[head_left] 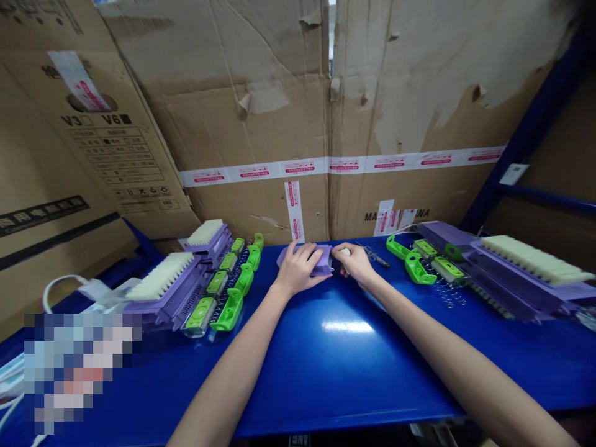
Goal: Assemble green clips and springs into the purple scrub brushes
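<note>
1. Nearest is a shiny blue table [316,379]; two bare forearms [246,360] reach in over it from 5 and 7 o'clock.
2. At 12 o'clock lies a purple case [327,256]. The left hand [299,270] grips it from above, fingers draped across its top.
3. At the case's 3 o'clock end, the right hand [356,264] is closed in a pinch around a pale piece [345,252] (mostly hidden, so its kind is hard to tell).
4. At 10 o'clock, purple blocks with pale bristles [161,276] stand beside green boxes [217,282] and clips [231,309].
5. At 2 o'clock is a similar group, with springs [450,301].
6. Farthest, cardboard [251,130] rises, banded with red-and-white tape [254,172].
</note>
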The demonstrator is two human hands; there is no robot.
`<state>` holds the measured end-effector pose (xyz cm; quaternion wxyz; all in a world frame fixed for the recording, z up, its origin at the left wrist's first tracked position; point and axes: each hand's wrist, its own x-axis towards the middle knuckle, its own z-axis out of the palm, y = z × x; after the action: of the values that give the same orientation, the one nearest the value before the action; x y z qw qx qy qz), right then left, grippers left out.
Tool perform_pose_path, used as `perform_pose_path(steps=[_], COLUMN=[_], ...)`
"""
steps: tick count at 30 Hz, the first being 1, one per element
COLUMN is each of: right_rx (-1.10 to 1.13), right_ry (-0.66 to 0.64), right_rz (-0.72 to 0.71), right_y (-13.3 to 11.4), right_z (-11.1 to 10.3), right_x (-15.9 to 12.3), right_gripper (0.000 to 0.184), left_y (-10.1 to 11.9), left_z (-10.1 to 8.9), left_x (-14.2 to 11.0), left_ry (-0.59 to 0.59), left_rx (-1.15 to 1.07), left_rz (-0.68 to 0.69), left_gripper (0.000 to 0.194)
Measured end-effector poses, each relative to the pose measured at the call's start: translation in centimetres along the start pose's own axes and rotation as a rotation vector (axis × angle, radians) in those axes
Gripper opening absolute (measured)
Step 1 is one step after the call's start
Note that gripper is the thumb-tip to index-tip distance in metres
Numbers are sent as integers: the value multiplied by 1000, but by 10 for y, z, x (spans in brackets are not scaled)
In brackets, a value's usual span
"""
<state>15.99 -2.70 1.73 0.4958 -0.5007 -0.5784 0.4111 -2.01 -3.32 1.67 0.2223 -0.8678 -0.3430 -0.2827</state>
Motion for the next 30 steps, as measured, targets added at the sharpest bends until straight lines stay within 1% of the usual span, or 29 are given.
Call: perform_pose_path(steps=[3,5,7,10,12,14,16,18,21,24,26,28,30], right_rx=[-19,-22,29,130,139,116,107,123,193,269,258,217,191], right_ry=[31,77,106,85,74,76,85,89,91,121,160,181,169], right_rz=[39,44,37,16,27,53,53,24,2,20,21,8,3], right_y=[7,10,11,12,12,12,12,11,12,15,17,17,16], right_z=[0,-2,-4,-6,-6,-5,-3,-1,3,4,3,1,0], right_x=[-1,-1,-1,1,2,2,1,-1,-3,-3,-2,-1,-1], right_gripper=[25,27,29,39,45,48,47,44,44,49,51,52,52], left_y=[0,0,1,2,1,-1,-4,-6,-5,-1,3,6,8], left_z=[9,13,14,10,5,1,-1,1,6,7,3,-3,-9], left_x=[0,-1,0,0,0,-1,-2,-4,-6,-3,1,5,9], left_ry=[-60,-77,-83,-96,-114,-118,-100,-90,-122,-151,-161,-179,-184], left_rx=[30,50,58,31,-12,-43,-42,-23,15,74,100,93,86], left_rz=[9,-13,-46,-74,-62,-48,-62,-95,-138,-155,-150,-142,-134], left_gripper=[57,61,63,64,67,67,63,61,62,61,61,68,76])
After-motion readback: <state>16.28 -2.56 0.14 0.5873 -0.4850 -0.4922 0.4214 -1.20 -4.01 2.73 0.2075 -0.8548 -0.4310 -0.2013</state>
